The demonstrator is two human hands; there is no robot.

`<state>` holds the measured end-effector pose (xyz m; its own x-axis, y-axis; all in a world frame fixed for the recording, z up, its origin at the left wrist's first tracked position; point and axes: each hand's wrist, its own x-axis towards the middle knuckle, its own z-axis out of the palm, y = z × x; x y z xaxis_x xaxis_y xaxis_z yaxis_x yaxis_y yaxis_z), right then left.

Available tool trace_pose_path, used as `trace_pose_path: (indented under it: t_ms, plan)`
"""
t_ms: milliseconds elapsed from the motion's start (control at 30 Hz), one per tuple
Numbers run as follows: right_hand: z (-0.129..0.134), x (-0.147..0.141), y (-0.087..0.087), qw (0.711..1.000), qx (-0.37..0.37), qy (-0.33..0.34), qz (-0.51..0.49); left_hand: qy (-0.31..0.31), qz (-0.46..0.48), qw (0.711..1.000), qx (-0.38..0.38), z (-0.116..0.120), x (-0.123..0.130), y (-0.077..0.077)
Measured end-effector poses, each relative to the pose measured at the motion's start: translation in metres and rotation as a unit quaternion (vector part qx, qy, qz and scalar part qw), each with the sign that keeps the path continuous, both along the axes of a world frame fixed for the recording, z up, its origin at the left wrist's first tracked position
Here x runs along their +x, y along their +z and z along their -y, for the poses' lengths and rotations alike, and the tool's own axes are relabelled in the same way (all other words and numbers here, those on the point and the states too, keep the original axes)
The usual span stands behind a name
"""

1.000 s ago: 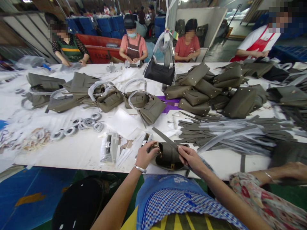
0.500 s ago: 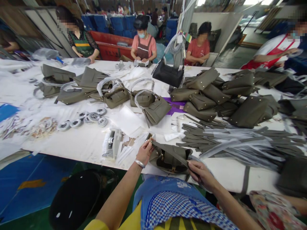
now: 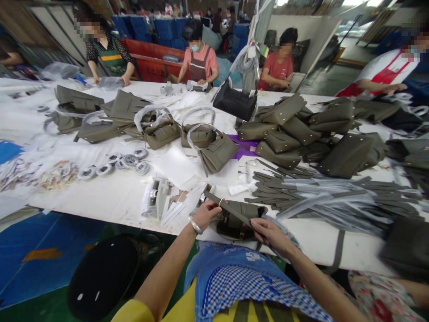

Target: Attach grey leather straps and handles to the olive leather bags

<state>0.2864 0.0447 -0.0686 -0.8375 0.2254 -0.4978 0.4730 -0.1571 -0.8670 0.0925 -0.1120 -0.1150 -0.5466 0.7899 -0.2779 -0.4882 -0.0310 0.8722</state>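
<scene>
The left hand (image 3: 205, 215) has its thumb and fingers pinching a small gold-coloured metal piece (image 3: 220, 202), which sits against a grey-green strap (image 3: 234, 212). The right hand (image 3: 268, 231) pinches that strap between thumb and fingers, and it slants up from there, its free end lying just beyond the left fingertips. Directly below the strap, between the two sets of fingers, an open bag (image 3: 252, 210) of the same colour rests on the table (image 3: 97, 197) (its inside is too dark to make out). A silvery bracelet (image 3: 195, 226) circles the left wrist, behind those fingers. Left of the left fingers stands a white-and-grey device (image 3: 158, 199); farther off that way lie coiled rolls (image 3: 129, 162). Beyond the right fingers, to their right, spreads a heap of loose straps (image 3: 295, 192), with piled bags (image 3: 278, 129) farther back.
</scene>
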Motion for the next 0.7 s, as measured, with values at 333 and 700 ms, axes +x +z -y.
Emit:
trace_pose_path:
  t_ms: [333, 700]
  plan:
    - [-0.004, -0.044, 0.0, 0.965, 0.25, 0.046, -0.059, 0.024, -0.063, 0.998, -0.014, -0.015, -0.012, 0.004]
    - [0.005, -0.042, 0.004, 0.985, 0.148, -0.031, -0.081, 0.029, -0.047, 0.998, 0.006, -0.02, -0.011, 0.004]
